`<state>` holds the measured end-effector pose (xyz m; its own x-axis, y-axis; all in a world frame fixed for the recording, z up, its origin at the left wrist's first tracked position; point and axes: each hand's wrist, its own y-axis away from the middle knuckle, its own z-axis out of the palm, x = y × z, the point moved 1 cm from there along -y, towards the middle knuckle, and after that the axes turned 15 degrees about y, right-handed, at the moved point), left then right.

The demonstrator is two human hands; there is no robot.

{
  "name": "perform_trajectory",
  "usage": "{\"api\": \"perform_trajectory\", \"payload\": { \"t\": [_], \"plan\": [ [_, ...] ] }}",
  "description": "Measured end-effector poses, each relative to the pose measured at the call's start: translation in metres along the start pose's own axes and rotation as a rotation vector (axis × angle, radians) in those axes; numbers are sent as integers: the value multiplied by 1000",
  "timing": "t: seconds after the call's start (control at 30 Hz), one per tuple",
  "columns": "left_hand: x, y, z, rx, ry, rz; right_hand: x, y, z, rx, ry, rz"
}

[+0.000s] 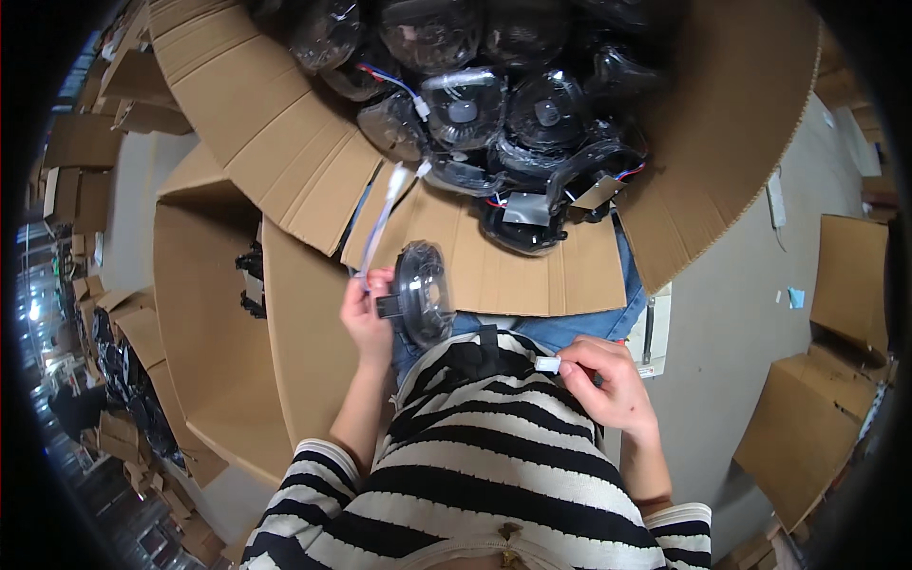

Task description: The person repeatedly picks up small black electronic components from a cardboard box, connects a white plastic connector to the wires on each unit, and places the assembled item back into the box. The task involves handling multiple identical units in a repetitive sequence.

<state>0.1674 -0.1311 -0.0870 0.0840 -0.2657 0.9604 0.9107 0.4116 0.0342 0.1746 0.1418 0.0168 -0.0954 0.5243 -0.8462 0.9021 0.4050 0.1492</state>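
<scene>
Bagged in clear plastic, the round black fan part [422, 293] sits upright in the person's left hand [366, 318], held out just above the knees and in front of the striped jumper [494, 456]. The fingers of that hand are closed round its near edge and also pinch the pale cable [382, 220] that runs up from it toward the big cardboard box [285, 123] ahead. The right hand [608, 380] rests against the chest, thumb and forefinger pressed together on a small white connector [546, 364].

Watching from here, I'd say the thing to get right is keeping the cable slack: it looks fairly straight, so a pull on either end could strain the wires. Bringing the two hands closer before mating or sorting anything seems wise. The grip on the part looks firm enough, though the slippery bag may let it turn.

More of the same bagged parts [475, 104] lie heaped in the open box, some with red and blue wires showing. An empty carton [204, 313] stands at the left.
</scene>
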Motion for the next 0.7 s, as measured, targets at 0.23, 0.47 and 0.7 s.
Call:
{"api": "perform_trajectory", "payload": {
  "t": [0.23, 0.47, 0.7],
  "plan": [
    [14, 7, -46, 282, 548, -117, -7, -2, 6, -34, 49, 3],
    [49, -22, -69, 231, 479, -162, -15, -10, 22, -86, 75, -59],
    [59, -36, -80, 231, 330, -90, -28, -25, 38, -186, 79, -49]
  ]
}}
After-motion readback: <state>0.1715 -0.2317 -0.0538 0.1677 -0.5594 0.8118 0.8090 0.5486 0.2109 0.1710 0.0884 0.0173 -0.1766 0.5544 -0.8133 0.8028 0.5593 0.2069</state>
